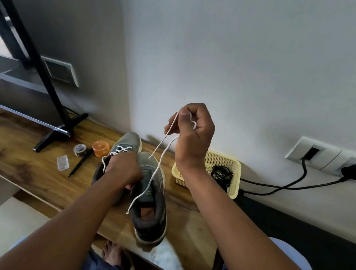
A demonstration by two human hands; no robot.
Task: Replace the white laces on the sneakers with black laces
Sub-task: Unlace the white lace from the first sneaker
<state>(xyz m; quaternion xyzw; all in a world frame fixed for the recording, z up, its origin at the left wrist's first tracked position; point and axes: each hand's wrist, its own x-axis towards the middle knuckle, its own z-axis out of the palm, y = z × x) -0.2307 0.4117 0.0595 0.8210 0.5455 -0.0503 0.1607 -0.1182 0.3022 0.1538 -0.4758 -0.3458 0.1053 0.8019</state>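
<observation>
Two grey sneakers stand side by side on the wooden shelf. The right sneaker (153, 201) is nearest me, and a white lace (155, 172) runs up from it. My right hand (192, 130), raised above the shoes, pinches that lace; one end dangles over the shoe's opening. My left hand (124, 168) grips the right sneaker at its tongue. The left sneaker (123, 148) behind still carries white lacing (122, 149). Black laces (221, 174) lie bundled in a cream basket (236, 166) to the right.
An orange tub (101, 148), a tape roll (79, 149), a black pen (80, 165) and a small clear box (63, 162) lie left of the shoes. A TV stand leg (60, 134) stands further left. Black cables (278, 187) run from wall sockets on the right.
</observation>
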